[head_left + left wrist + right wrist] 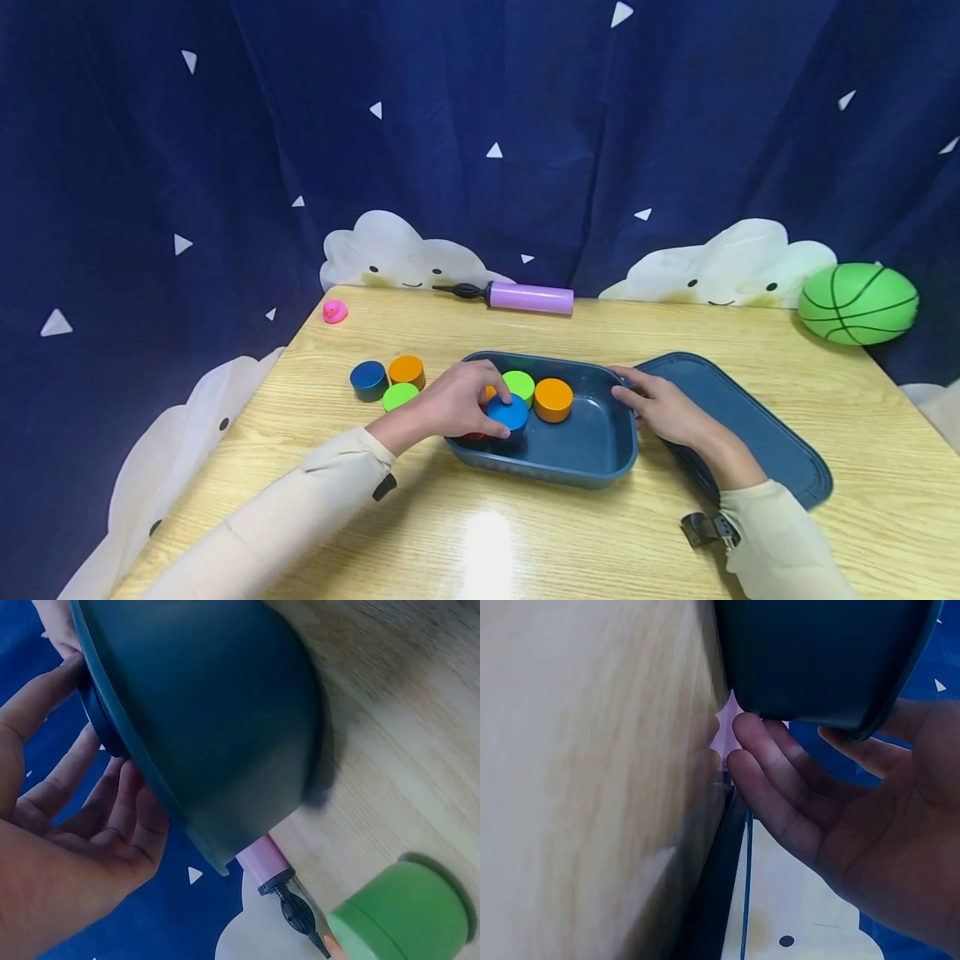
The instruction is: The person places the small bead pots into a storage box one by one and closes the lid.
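Observation:
My left hand (453, 402) pinches a blue cylinder (507, 414) between thumb and fingers, inside the left part of a dark blue rectangular box (588, 437). In the left wrist view the cylinder (101, 724) shows just past the box rim, with the thumb and a finger on it. Around it in the box are an orange cylinder (553, 400), a green cylinder (518, 387) and a red one (474, 436), mostly hidden by my hand. My right hand (663, 408) grips the box's right end, thumb over the rim and other fingers outside, below it (862, 731).
Left of the box stand a dark blue cylinder (369, 381), an orange one (407, 372) and a green one (401, 396). The box's flat lid (750, 425) lies under my right forearm. Farther back are a purple pump (531, 298), a pink duck (334, 312) and a green ball (858, 304).

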Demonstrator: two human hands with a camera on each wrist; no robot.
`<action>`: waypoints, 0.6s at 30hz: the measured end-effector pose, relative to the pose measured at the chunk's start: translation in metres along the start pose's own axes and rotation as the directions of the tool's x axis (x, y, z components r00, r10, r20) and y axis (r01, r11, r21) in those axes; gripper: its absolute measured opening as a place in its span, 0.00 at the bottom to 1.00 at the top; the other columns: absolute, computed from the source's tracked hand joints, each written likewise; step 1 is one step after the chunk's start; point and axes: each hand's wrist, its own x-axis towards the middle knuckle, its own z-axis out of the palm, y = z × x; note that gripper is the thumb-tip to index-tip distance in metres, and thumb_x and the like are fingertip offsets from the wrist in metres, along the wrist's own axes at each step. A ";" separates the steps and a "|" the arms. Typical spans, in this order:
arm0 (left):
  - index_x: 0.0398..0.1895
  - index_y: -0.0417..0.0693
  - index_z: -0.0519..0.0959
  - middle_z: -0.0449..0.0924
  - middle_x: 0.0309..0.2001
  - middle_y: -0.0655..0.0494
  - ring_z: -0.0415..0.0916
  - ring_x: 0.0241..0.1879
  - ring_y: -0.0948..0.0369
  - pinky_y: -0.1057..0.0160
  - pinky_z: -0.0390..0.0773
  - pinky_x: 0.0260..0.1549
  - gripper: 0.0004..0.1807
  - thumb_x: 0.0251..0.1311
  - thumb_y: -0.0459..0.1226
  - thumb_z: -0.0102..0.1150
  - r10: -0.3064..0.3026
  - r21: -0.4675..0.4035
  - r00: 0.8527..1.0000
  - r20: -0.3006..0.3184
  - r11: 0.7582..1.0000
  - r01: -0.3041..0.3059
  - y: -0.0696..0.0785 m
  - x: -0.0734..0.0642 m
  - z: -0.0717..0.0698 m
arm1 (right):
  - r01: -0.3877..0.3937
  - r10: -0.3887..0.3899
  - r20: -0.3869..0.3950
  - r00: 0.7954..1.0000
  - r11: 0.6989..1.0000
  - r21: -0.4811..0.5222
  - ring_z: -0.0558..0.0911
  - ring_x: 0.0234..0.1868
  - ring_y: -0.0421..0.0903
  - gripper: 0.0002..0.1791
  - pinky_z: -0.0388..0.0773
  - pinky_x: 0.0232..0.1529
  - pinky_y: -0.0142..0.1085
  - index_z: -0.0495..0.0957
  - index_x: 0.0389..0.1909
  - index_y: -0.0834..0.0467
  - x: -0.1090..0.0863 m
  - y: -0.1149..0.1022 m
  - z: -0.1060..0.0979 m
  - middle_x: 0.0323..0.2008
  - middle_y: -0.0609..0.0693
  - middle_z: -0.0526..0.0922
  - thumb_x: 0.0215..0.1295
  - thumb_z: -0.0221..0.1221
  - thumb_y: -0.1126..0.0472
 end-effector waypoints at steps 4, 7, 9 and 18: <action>0.39 0.49 0.87 0.81 0.42 0.57 0.72 0.35 0.61 0.64 0.72 0.38 0.17 0.46 0.43 0.81 0.017 0.005 1.000 0.018 1.000 -0.017 0.002 0.004 0.004 | 0.001 -0.001 0.003 1.000 1.000 0.006 0.73 0.29 0.48 0.29 0.75 0.32 0.37 0.61 0.75 0.62 0.000 0.001 0.000 0.28 0.50 0.68 0.80 0.48 0.54; 0.40 0.49 0.87 0.79 0.38 0.58 0.71 0.32 0.63 0.66 0.71 0.35 0.18 0.46 0.43 0.81 0.033 0.019 0.999 0.037 0.999 -0.033 0.002 0.006 0.006 | 0.005 -0.005 0.002 1.000 1.000 0.009 0.73 0.29 0.49 0.29 0.76 0.32 0.37 0.61 0.75 0.62 0.000 0.002 0.000 0.28 0.50 0.67 0.80 0.48 0.54; 0.40 0.48 0.87 0.79 0.36 0.57 0.71 0.31 0.63 0.67 0.71 0.35 0.18 0.46 0.43 0.81 0.042 0.027 0.998 0.049 0.999 -0.043 0.002 0.007 0.008 | 0.008 -0.008 -0.001 1.000 1.000 0.010 0.73 0.29 0.49 0.29 0.76 0.32 0.37 0.61 0.75 0.62 0.000 0.003 0.001 0.29 0.50 0.67 0.80 0.48 0.53; 0.41 0.47 0.87 0.81 0.40 0.56 0.73 0.34 0.62 0.64 0.72 0.40 0.19 0.46 0.42 0.81 0.042 0.053 0.996 0.075 0.998 -0.046 0.003 0.010 0.013 | 0.014 -0.014 -0.005 1.000 1.000 0.002 0.73 0.28 0.49 0.29 0.76 0.32 0.37 0.61 0.75 0.62 0.000 0.003 0.001 0.29 0.50 0.68 0.80 0.48 0.53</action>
